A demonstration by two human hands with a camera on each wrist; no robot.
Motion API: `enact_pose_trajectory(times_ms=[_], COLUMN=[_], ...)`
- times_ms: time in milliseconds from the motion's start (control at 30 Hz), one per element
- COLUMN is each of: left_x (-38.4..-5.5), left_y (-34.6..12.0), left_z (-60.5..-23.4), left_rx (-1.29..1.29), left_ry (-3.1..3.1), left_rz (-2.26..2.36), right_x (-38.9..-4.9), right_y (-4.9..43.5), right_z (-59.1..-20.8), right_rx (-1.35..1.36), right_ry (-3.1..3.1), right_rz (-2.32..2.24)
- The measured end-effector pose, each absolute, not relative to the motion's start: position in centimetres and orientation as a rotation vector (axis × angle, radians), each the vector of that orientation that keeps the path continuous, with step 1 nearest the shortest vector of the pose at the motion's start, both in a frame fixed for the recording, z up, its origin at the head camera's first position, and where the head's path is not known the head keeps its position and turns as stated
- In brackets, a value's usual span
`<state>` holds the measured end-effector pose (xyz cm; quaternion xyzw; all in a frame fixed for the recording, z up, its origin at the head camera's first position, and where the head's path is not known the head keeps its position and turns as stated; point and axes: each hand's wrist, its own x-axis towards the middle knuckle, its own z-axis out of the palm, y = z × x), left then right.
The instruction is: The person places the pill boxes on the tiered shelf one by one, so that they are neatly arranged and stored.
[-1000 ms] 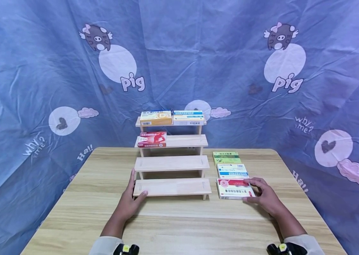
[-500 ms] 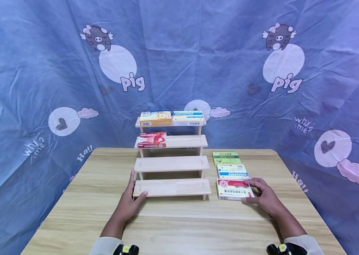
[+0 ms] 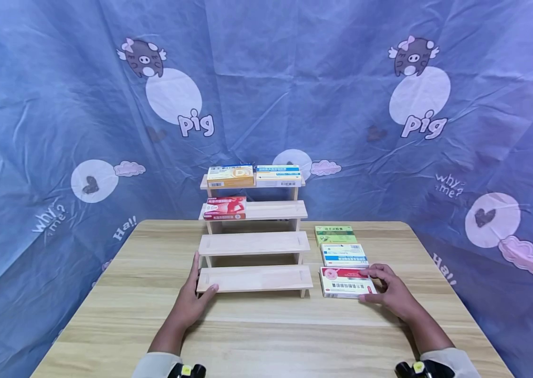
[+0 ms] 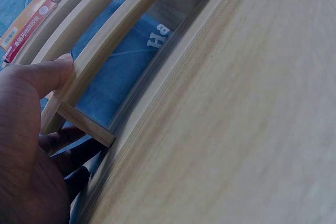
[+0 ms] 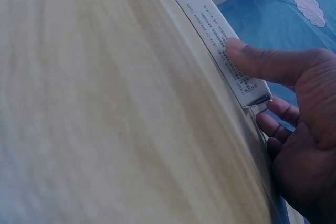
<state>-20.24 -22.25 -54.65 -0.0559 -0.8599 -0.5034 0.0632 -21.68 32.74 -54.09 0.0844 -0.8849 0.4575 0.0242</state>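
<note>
A four-step wooden display rack [image 3: 254, 243] stands on the table. My left hand [image 3: 189, 299] grips the left end of its lowest step, thumb on the front edge and fingers along the side; the left wrist view shows the thumb [image 4: 58, 72] against the wood. To the right of the rack, a red-and-white medicine box [image 3: 347, 283] lies flat, its right end pinched between thumb and fingers of my right hand [image 3: 396, 296]. In the right wrist view that thumb [image 5: 252, 59] presses the printed long side of the box [image 5: 210, 38].
Behind the pinched box lie a white-and-blue medicine box [image 3: 344, 254] and a green one [image 3: 335, 234]. An orange-and-white box [image 3: 230, 176] and another blue-and-white box [image 3: 278, 176] sit on the top step. The second step holds a red box [image 3: 225, 208] at its left. A blue patterned cloth [image 3: 266, 105] hangs behind.
The red-and-white box has shifted slightly left and towards me in my right hand, leaving a small gap to the white-and-blue box behind it. My left hand keeps its hold on the rack.
</note>
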Motion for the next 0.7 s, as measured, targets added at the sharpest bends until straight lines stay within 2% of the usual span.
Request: enact_pose_trajectory(times_ms=[700], left_x=[-20.1], left_y=[-22.18], left_z=[-54.5], left_rx=[-0.156], left_ry=[-2.613], left_rz=[-1.51], right_x=[-21.65], right_y=[32.93], right_z=[-53.73], right_rx=[0.282], right_ry=[-2.771], right_rz=[1.402])
